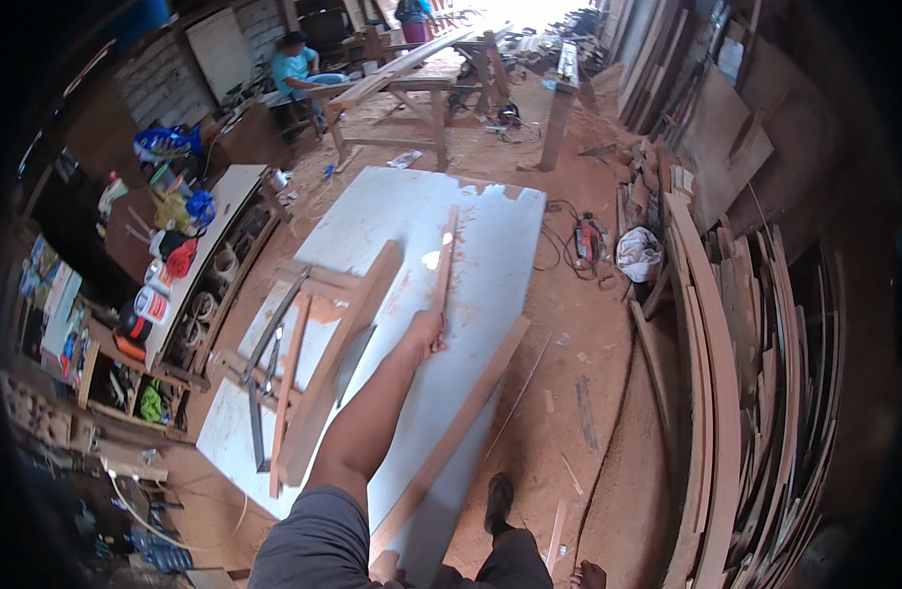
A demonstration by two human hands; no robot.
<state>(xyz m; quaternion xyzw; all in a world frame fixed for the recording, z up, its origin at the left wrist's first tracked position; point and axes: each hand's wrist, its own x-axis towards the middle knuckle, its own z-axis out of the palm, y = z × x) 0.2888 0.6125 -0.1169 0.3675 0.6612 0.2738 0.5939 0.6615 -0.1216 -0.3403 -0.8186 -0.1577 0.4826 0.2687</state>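
My left hand (428, 331) is closed around the near end of a narrow wooden strip (447, 250), which points away over a large white board (480, 221). At the lower edge, a small part of my right hand (384, 565) shows at the near end of a long wooden plank (456, 427). Its fingers are hidden. That plank runs slantwise along the board's right side. Left of my forearm a thick wooden beam (338, 363) lies on the board, beside a thinner strip (290, 393) and a dark metal square (258, 422). Sawdust is scattered about the held strip.
A bench (225, 211) with tubs and bags stands at left. Long planks (711, 393) lean at right. A red power tool (589, 238) and its cord lie on the dirt floor beside a white bundle (638, 255). Farther off, a person (294, 69) sits near a wooden worktable (426, 88).
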